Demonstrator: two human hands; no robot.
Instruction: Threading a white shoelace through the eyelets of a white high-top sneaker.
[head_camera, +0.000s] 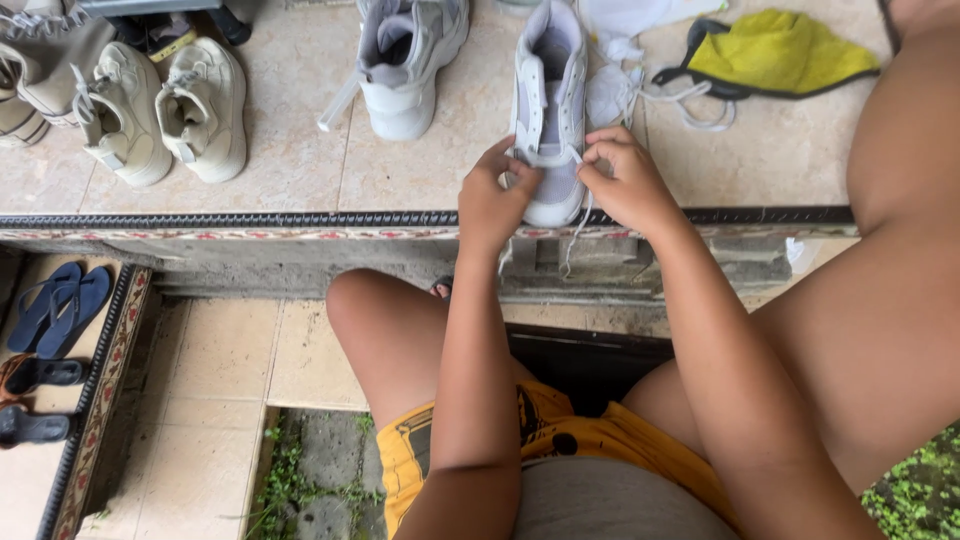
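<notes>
Two bare hands work at the near end of a white sneaker (548, 110) that lies on a tiled ledge (300, 170), its toe close to the ledge's dark-trimmed edge. The left hand (492, 200) is curled with fingertips pinched at the shoe's front; the right hand (625, 180) is likewise closed, thumb and fingers nipping a thin white lace (578, 215) whose loose end hangs over the edge. The hands hide the toe of the shoe, and it cannot be told just how the lace runs beneath them.

Just left stands a second white sneaker (405, 60), its top cut off by the frame. Further left sits a pair of cream sneakers (165, 110), beside more footwear only partly in view at the corner. A yellow cloth with dark trim (775, 50) lies to the right, near a heap of white laces (630, 85) too tangled to sort out. Blue sandals (55, 305) rest on the lower floor at left. The person's knees and yellow shorts (590, 435) fill the foreground.
</notes>
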